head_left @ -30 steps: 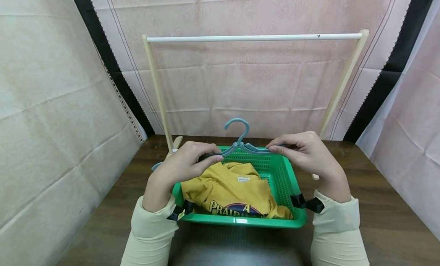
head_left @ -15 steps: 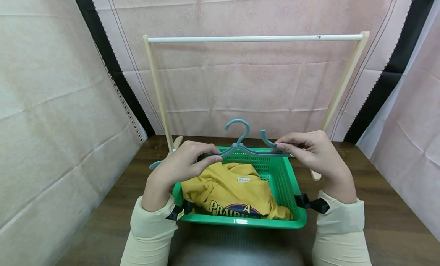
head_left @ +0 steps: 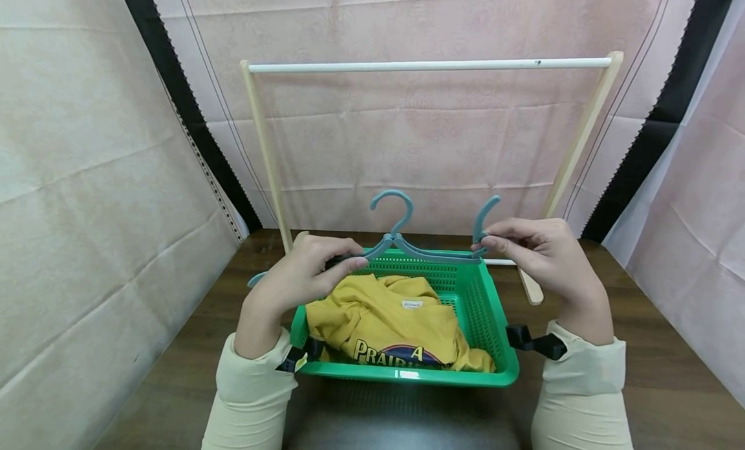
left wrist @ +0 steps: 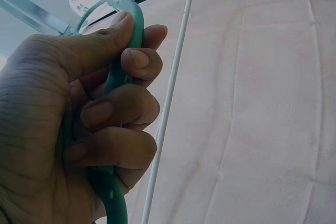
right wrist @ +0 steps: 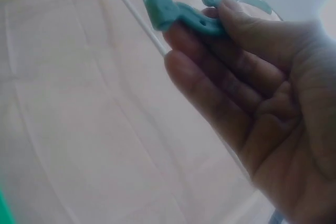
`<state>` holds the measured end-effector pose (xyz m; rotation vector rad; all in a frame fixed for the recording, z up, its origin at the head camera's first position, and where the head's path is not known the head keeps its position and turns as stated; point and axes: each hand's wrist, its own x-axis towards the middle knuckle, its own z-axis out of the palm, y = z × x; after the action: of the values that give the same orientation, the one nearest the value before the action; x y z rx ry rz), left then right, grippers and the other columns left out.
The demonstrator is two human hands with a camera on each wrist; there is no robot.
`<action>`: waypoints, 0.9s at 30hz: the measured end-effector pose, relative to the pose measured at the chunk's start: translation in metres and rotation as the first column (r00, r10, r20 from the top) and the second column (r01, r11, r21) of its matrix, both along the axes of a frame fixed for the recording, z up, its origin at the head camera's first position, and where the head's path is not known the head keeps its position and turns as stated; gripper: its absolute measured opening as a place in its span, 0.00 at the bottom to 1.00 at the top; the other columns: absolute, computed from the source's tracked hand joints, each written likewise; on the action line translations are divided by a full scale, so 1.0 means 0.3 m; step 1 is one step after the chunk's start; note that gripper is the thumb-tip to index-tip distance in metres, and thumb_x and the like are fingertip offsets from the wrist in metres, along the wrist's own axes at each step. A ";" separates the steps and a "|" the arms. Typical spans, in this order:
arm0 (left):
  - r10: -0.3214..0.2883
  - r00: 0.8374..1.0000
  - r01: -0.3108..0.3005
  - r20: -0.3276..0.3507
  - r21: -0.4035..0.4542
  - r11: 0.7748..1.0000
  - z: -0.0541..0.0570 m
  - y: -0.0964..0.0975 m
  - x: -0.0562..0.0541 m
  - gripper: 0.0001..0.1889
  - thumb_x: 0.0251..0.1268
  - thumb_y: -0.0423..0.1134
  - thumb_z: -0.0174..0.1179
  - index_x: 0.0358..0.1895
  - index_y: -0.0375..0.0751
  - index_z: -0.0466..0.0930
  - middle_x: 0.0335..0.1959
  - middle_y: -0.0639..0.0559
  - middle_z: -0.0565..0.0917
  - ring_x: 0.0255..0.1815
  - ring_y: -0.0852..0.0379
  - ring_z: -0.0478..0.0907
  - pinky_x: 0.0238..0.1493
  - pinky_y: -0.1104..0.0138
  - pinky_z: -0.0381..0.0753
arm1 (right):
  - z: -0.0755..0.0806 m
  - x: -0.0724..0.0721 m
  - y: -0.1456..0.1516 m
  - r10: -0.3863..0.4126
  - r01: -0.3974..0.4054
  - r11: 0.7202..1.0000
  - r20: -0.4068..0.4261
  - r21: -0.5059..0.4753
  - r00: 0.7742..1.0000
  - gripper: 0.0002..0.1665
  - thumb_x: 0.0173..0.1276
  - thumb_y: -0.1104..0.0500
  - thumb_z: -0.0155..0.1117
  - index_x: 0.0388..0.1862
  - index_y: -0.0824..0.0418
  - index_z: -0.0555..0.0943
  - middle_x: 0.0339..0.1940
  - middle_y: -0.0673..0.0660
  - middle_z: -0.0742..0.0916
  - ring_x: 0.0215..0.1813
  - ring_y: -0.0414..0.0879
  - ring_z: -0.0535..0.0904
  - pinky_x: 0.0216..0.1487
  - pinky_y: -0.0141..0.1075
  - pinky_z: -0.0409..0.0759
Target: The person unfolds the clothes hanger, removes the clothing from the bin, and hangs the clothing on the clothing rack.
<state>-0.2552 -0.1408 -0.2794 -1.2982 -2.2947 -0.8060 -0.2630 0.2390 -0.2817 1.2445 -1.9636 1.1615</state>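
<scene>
A blue-green plastic clothes hanger (head_left: 393, 238) is held up over the far side of the green basket (head_left: 505, 366), its hook pointing up. My left hand (head_left: 308, 269) grips the hanger's left arm; the left wrist view shows the fingers curled round the plastic, and a curved end sticks out past the hand. At the right end, my right hand (head_left: 532, 256) pinches a curved end piece (head_left: 484, 217) between thumb and fingers. This piece stands up at an angle to the straight bar. In the basket lies a crumpled yellow garment (head_left: 396, 314) with printed lettering.
Behind the basket stands a rack with a white crossbar (head_left: 431, 66) and cream side posts (head_left: 264, 146). Basket and rack stand on a dark wood-grain table (head_left: 634, 346). Pale cloth walls (head_left: 407, 146) with black edging surround it on three sides.
The right end piece of the hanger has swung outward and up from along the bar. My right hand has moved right with it, and the hanger has shifted slightly left and up.
</scene>
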 end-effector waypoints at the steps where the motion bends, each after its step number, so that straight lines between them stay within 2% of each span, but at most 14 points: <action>1: -0.004 1.000 0.004 0.004 0.004 1.000 0.001 -0.001 0.001 0.05 0.74 0.39 0.61 0.42 0.48 0.86 0.24 0.61 0.78 0.16 0.67 0.64 0.20 0.70 0.68 | 0.002 0.002 0.003 -0.011 0.011 1.000 -0.004 0.003 1.000 0.20 0.54 0.86 0.65 0.39 0.68 0.87 0.31 0.58 0.90 0.35 0.37 0.87 0.37 0.25 0.82; 6: -0.009 0.999 0.008 0.031 0.031 0.999 0.005 -0.008 0.004 0.05 0.75 0.39 0.60 0.44 0.49 0.86 0.23 0.61 0.76 0.16 0.66 0.64 0.21 0.70 0.68 | 0.013 0.018 0.021 -0.127 0.128 0.992 -0.017 0.018 0.992 0.19 0.55 0.82 0.69 0.38 0.62 0.88 0.28 0.48 0.89 0.26 0.33 0.82 0.27 0.24 0.77; 8: -0.006 0.999 0.004 0.040 0.035 0.999 0.006 -0.010 0.006 0.06 0.75 0.39 0.59 0.44 0.49 0.86 0.24 0.61 0.76 0.16 0.65 0.65 0.21 0.69 0.69 | 0.014 0.021 0.028 -0.151 0.151 0.988 -0.011 0.016 0.988 0.18 0.56 0.82 0.69 0.37 0.61 0.88 0.26 0.47 0.88 0.24 0.34 0.79 0.24 0.25 0.75; 13: 0.003 0.999 -0.004 0.045 0.034 0.999 0.007 -0.014 0.008 0.06 0.76 0.40 0.59 0.44 0.49 0.86 0.25 0.59 0.78 0.17 0.65 0.66 0.23 0.69 0.70 | 0.011 0.021 0.036 -0.158 0.158 0.987 0.002 0.017 0.987 0.17 0.57 0.81 0.69 0.37 0.62 0.88 0.26 0.48 0.88 0.24 0.35 0.80 0.24 0.25 0.76; 20: 0.022 0.999 -0.023 0.029 0.053 0.998 0.013 -0.028 0.014 0.05 0.75 0.38 0.60 0.45 0.50 0.86 0.25 0.62 0.76 0.19 0.65 0.65 0.25 0.68 0.70 | 0.006 0.018 0.043 -0.229 0.230 0.973 -0.038 0.024 0.973 0.09 0.59 0.76 0.71 0.34 0.64 0.88 0.25 0.49 0.88 0.23 0.34 0.77 0.23 0.25 0.73; 27: 0.063 0.996 -0.065 0.057 0.027 0.998 0.009 -0.036 0.012 0.06 0.76 0.41 0.58 0.46 0.51 0.85 0.23 0.62 0.73 0.17 0.64 0.65 0.23 0.68 0.69 | 0.001 0.012 0.042 -0.198 0.197 0.978 -0.002 0.070 0.980 0.15 0.60 0.79 0.67 0.38 0.63 0.88 0.29 0.51 0.89 0.26 0.34 0.81 0.26 0.25 0.77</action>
<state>-0.2517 -0.1516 -0.2768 -1.1982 -2.3470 -0.8609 -0.2595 0.2517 -0.2813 1.0524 -2.0941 1.0060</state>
